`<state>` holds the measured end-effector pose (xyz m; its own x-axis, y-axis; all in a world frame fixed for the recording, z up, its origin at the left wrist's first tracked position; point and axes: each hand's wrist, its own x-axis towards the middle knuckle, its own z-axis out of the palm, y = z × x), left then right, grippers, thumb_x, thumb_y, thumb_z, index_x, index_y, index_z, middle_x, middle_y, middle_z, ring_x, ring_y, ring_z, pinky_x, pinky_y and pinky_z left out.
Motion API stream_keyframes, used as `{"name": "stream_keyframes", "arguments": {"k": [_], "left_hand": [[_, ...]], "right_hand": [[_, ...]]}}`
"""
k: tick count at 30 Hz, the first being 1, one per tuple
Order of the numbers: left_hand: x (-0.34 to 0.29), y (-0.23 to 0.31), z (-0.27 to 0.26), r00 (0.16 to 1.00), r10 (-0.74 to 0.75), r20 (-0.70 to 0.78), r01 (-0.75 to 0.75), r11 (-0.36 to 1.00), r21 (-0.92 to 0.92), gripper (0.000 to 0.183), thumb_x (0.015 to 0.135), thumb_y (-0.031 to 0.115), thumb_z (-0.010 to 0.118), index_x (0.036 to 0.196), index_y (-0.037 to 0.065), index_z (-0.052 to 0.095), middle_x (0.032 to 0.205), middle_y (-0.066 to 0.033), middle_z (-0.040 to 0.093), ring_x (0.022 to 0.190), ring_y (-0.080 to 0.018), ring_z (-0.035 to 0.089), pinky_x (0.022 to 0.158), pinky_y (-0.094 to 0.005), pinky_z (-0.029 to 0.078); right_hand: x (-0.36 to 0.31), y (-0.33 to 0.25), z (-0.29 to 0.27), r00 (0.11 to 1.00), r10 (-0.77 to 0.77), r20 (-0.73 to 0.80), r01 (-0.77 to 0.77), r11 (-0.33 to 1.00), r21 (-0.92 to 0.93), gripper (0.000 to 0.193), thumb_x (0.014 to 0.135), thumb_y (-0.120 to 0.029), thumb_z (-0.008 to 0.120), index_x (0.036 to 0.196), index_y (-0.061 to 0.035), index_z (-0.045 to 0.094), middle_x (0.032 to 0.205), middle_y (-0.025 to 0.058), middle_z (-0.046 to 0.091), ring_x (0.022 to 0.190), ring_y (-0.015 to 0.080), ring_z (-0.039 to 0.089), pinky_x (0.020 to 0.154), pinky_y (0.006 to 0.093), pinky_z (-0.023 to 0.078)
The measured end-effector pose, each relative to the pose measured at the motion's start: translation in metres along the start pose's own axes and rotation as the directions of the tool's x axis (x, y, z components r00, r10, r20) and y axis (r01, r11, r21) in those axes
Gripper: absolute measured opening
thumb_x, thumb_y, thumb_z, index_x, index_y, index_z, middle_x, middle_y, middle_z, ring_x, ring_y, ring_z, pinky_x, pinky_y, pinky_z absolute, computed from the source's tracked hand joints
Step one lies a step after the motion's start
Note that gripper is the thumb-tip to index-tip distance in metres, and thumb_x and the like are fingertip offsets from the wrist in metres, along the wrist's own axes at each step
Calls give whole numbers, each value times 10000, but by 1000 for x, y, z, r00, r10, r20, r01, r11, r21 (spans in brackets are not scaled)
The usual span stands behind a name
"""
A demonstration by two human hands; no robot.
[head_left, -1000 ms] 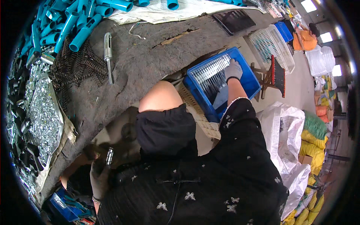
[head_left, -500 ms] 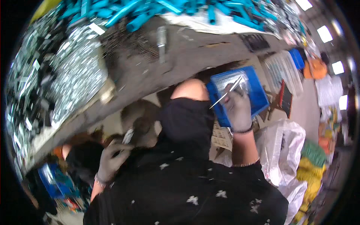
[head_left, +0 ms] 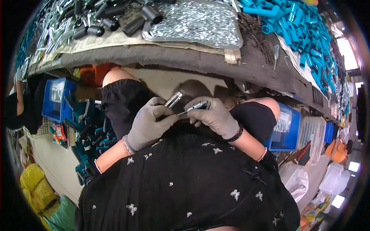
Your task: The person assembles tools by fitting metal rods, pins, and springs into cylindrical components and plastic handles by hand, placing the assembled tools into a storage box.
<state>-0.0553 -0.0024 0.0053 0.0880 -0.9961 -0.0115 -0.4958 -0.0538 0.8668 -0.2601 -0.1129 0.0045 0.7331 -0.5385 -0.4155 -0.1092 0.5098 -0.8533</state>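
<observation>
Both my hands wear thin grey gloves and meet above my lap. My left hand (head_left: 151, 122) is closed around a shiny metal cylinder (head_left: 174, 99), whose upper end sticks out past the fingers. Between thumb and fingers, my right hand (head_left: 216, 117) pinches a slim metal rod (head_left: 197, 106), tilted with its thin end toward the left fingertips. The thin end reaches those fingertips; whether the left hand grips it too, I cannot tell.
On the bench (head_left: 154, 56) ahead lie a clear tray (head_left: 241, 43) of small metal pieces, black tubes (head_left: 135, 25), teal tubes (head_left: 296, 23) and a screwdriver-like tool (head_left: 276, 57). Blue bins (head_left: 295, 127) flank me, with teal-and-black parts (head_left: 79, 150) at left. Another person's arm (head_left: 19, 96) shows far left.
My right hand has come from the blue bin at right, where it held thin metal rods, to my lap. The left hand, with its metal piece, has met it there. The view has turned left.
</observation>
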Motion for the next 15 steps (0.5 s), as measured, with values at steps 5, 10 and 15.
{"name": "stream_keyframes", "arguments": {"k": [5,10,15], "left_hand": [[-4,-10,-12,996,94,-3,-93,986,137,88,786,102,757,830,31,727,953,-121,594,805,-255,614,697,-351,490],[-2,-25,-23,984,-4,177,-1,1000,30,230,804,73,731,1026,32,685,1015,-110,610,922,-240,628,804,-335,493],[-12,-30,-37,965,-164,203,240,864,-442,347,849,8,647,1179,-6,540,1099,-66,609,1024,-137,571,913,-289,445]], "right_hand": [[16,-1,5,994,-108,17,102,854,-510,207,841,-135,738,1005,-12,715,844,53,700,716,124,638,632,251,477],[10,12,9,864,-484,139,370,423,-827,147,804,-106,744,935,-50,705,823,56,687,779,201,656,729,301,500],[-15,-7,-23,794,-528,-302,212,706,-676,106,837,-38,717,905,-14,639,756,3,622,681,65,576,610,243,465]]}}
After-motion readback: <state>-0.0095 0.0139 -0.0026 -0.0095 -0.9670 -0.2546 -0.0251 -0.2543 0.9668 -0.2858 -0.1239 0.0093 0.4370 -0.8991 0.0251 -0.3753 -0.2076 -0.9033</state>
